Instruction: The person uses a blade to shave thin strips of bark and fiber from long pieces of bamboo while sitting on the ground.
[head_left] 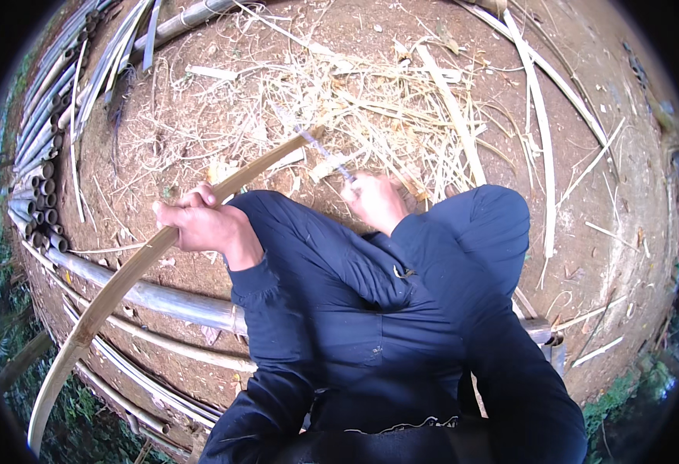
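Note:
A long, curved bamboo strip [111,301] runs from the lower left up to the middle of the view. My left hand [208,224] is wrapped round it, above my left knee. My right hand [376,203], between my knees, is closed on a knife [331,157]; its handle is mostly hidden in the fingers. The thin blade slants up and left, crossing the strip close to its far end, and looks slightly blurred. Whether the edge bites into the bamboo, I cannot tell.
Pale bamboo shavings [378,116] lie heaped on the brown soil before my crossed legs. Stacked bamboo poles [41,193] fill the left side. A thick pole [161,300] lies beside me on the left. Long split strips [539,116] lie on the right.

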Motion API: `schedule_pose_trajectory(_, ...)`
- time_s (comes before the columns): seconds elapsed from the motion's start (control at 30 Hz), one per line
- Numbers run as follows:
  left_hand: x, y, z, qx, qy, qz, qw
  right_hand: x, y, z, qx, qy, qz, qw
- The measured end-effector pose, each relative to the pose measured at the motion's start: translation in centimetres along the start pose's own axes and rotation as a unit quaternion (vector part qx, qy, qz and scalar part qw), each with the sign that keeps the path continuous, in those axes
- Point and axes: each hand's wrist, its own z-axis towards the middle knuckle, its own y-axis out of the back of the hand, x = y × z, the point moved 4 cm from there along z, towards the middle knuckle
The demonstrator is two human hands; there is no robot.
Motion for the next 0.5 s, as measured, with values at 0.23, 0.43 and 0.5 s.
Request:
schedule_pose_trajectory(0.23, 0.2, -0.2, 0.8, -0.013, -0.004, -0.003, 1.0, -4.7, -2.0, 2.2, -0.054, -0.002, 0.013, 0.998)
schedule_pose_trajectory(0.43, 0.7, 0.3, 0.4, -0.026, -0.01, 0.029, 0.999, -2.1, -1.2, -0.8, -0.059, -0.041, 0.072, 0.995)
schedule_pose_trajectory(0.5, 1.1, 1.4, 0.7, -0.043, 0.041, 0.096, 0.994, -5.0, -0.6, -0.3, 0.002, -0.19, 0.121, 0.974)
